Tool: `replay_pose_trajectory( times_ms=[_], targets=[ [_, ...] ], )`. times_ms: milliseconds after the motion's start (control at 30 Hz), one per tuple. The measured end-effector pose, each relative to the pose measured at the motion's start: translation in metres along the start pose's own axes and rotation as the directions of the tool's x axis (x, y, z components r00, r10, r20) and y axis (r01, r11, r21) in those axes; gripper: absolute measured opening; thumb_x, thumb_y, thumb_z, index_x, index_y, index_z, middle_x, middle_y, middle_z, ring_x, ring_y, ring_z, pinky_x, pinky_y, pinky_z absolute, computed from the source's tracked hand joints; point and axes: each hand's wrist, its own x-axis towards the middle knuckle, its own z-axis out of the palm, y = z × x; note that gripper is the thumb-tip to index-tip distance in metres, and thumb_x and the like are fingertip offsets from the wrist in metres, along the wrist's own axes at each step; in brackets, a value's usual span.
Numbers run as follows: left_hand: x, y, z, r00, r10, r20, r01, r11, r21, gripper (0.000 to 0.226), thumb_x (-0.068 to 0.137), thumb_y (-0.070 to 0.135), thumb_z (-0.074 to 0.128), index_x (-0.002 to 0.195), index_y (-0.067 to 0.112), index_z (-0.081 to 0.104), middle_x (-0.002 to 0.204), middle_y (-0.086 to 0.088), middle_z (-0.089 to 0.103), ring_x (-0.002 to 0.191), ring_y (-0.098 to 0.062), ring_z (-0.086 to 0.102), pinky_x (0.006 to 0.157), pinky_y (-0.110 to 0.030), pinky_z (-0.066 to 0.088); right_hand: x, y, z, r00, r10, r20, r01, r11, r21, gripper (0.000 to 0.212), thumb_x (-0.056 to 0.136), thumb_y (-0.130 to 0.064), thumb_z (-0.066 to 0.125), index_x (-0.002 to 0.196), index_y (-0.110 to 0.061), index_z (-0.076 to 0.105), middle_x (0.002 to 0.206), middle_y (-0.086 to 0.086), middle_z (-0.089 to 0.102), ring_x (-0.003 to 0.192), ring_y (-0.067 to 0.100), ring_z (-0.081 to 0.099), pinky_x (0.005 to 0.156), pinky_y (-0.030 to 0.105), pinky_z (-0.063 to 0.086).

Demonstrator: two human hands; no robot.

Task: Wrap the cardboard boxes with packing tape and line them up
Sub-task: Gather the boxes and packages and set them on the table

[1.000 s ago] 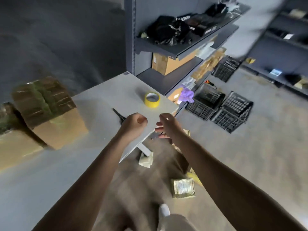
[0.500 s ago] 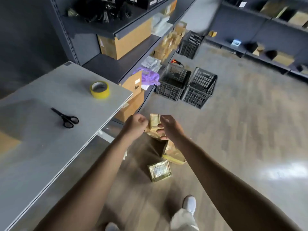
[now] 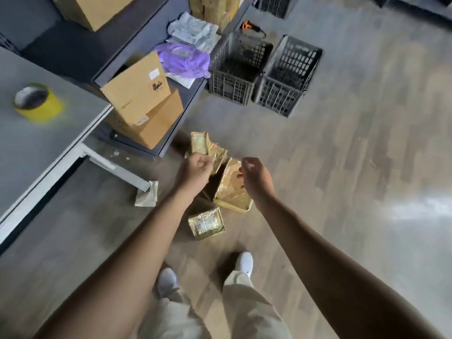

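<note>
- Three tape-wrapped boxes sit in a loose cluster on the floor (image 3: 342,167), just off the bench corner. They're all shiny and gold-ish: a small box (image 3: 206,227) closest to the feet, a bigger box (image 3: 231,194) tilted just above it, and a third box (image 3: 200,143) farthest away.
- The left hand (image 3: 195,171) hangs over the cluster balled into a fist with nothing in it, and it covers part of the third box.
- The right hand (image 3: 255,178) is over the bigger box with its fingers loosely curled and nothing gripped. There's a clear gap between the two hands, and I can't tell if either one actually touches a box.
- The yellow tape roll (image 3: 36,104) is lying flat on the grey bench (image 3: 36,148) at the left, pretty blurry.
- Right of the bench, two plain cardboard boxes (image 3: 151,128) are stacked on the low shelf (image 3: 73,52), with a purple bag (image 3: 183,59) beside them.
- Two black crates (image 3: 237,72) stand side by side on the floor past the shelf end.
- White shoes (image 3: 167,281) are at the bottom, toes pointing at the boxes.
</note>
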Motion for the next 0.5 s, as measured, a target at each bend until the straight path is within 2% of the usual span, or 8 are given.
replay_pose_trajectory(
  times_ms=[67,167,267,333,400,500],
  targets=[
    [0.022,-0.016,0.023,0.999,-0.038,0.025,0.037,0.999,0.018,0.008,0.094,0.017,0.055,0.099,0.018,0.060,0.099,0.001,0.065,0.092,-0.018,0.065,0.078,-0.038,0.058,0.025,0.023,0.001,0.999,0.041,-0.015,-0.041,0.999,-0.002,0.029,0.099,-0.030,0.042,0.119,-0.016,0.057,0.110,0.011,0.067,0.099,0.030,0.065,0.087,0.051,0.052],
    [0.068,-0.056,0.065,0.995,-0.081,0.049,0.079,0.996,0.045,0.010,0.093,0.013,0.055,0.100,0.015,0.061,0.094,0.002,0.065,0.092,-0.018,0.065,0.082,-0.037,0.056,0.072,0.076,0.013,0.997,0.081,-0.019,-0.080,0.996,0.027,0.027,0.100,-0.027,0.041,0.119,-0.016,0.055,0.109,0.009,0.067,0.090,0.024,0.068,0.080,0.047,0.055],
    [0.118,-0.125,0.115,0.985,-0.150,0.084,0.150,0.989,0.011,0.011,0.093,0.008,0.054,0.100,0.013,0.060,0.092,0.001,0.063,0.091,-0.018,0.063,0.081,-0.033,0.055,0.126,0.150,0.038,0.985,0.173,-0.008,-0.170,0.973,0.158,0.025,0.101,-0.026,0.042,0.121,-0.017,0.054,0.107,0.007,0.066,0.080,0.017,0.071,0.071,0.043,0.058],
    [0.152,-0.184,0.148,0.973,-0.191,0.133,0.186,0.981,0.053,0.013,0.093,0.009,0.053,0.099,0.019,0.059,0.096,0.001,0.063,0.093,-0.017,0.062,0.085,-0.038,0.055,0.165,0.207,0.061,0.974,0.225,-0.015,-0.219,0.959,0.181,0.026,0.101,-0.025,0.042,0.121,-0.014,0.054,0.105,0.007,0.066,0.080,0.017,0.070,0.072,0.044,0.059],
    [0.189,-0.245,0.176,0.959,-0.227,0.172,0.214,0.972,0.094,0.016,0.093,0.012,0.052,0.093,0.028,0.056,0.096,0.005,0.062,0.096,-0.016,0.062,0.088,-0.042,0.054,0.205,0.266,0.086,0.970,0.235,-0.064,-0.231,0.971,0.060,0.028,0.100,-0.026,0.044,0.122,-0.013,0.056,0.103,0.009,0.067,0.086,0.023,0.068,0.079,0.047,0.056],
    [0.247,-0.330,0.211,0.958,-0.229,0.173,0.200,0.965,0.168,0.015,0.093,0.018,0.055,0.093,0.033,0.056,0.103,0.007,0.063,0.092,-0.010,0.061,0.086,-0.038,0.054,0.262,0.349,0.118,0.962,0.225,-0.152,-0.245,0.962,-0.124,0.030,0.095,-0.020,0.049,0.123,-0.011,0.057,0.112,0.015,0.064,0.105,0.033,0.060,0.089,0.038,0.048]
  ],
)
